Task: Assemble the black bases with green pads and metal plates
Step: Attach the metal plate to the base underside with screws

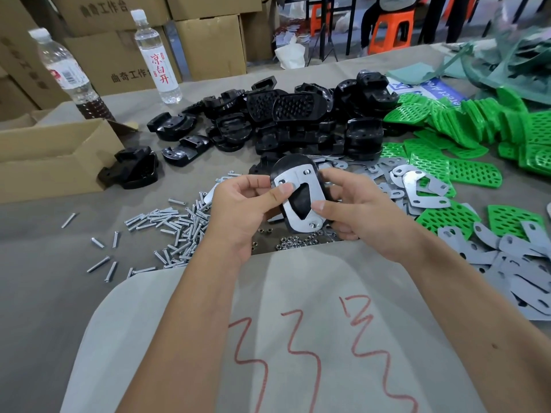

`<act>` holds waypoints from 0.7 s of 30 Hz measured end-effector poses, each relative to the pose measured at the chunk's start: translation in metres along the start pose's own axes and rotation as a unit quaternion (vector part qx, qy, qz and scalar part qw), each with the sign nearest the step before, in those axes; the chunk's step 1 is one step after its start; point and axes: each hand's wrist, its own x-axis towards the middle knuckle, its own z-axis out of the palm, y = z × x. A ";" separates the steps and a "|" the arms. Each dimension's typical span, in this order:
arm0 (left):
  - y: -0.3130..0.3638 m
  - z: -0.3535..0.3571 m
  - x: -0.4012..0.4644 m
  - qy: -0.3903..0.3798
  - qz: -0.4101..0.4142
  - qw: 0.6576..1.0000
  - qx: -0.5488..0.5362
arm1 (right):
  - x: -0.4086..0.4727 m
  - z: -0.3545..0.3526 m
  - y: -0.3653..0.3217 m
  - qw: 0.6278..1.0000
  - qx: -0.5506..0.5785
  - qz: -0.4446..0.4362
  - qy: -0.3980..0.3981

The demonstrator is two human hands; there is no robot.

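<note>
Above the table's front edge I hold a black base (290,165) with a shiny metal plate (295,181) laid on its face; screw ends show at the plate's corners. My left hand (238,210) grips its left side, thumb pressing on the plate. My right hand (354,210) grips its right side, fingers curled behind. No green pad shows on this piece. A heap of black bases (286,120) lies behind, green pads (465,129) spread at the right, and loose metal plates (417,189) lie beside them.
Several screws (173,228) lie scattered at the left and small nuts (295,241) under my hands. An open cardboard box (50,156) and two water bottles (155,55) stand at the left. More boxes are stacked behind. Grey plates (507,263) are piled at the right.
</note>
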 end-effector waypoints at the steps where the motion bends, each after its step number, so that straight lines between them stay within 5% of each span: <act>1: 0.000 0.000 0.000 -0.008 -0.011 1.000 -0.018 | 0.000 0.000 0.001 1.000 0.000 -0.002 -0.002; 8: 0.000 0.001 0.000 -0.063 -0.043 0.990 -0.120 | 0.000 0.002 0.001 0.999 -0.032 -0.022 0.021; 21: -0.003 0.009 -0.004 -0.091 -0.014 0.992 -0.081 | 0.004 0.006 0.006 0.999 0.008 -0.004 0.041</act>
